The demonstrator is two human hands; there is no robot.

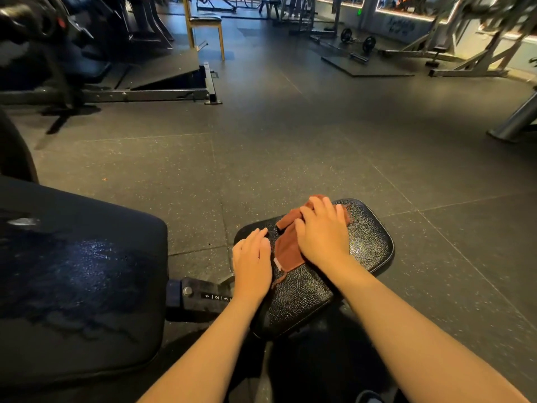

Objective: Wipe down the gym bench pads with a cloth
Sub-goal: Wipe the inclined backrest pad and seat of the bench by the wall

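Note:
A small black textured seat pad (366, 242) sits low in front of me. A reddish-brown cloth (287, 248) lies spread on it. My right hand (322, 231) presses flat on the cloth near the pad's far side, fingers straight. My left hand (251, 260) rests flat on the pad's left edge, beside the cloth. To the left is the larger dark back pad (78, 286), with a wet sheen on its surface.
A metal adjustment bar with numbered marks (203, 298) joins the two pads. Rubber floor tiles (290, 146) stretch ahead. A black sled-like frame (162, 82) and a yellow-legged chair (206, 27) stand far left; barbell plates (369, 43) and grey machine frames (470, 56) far right.

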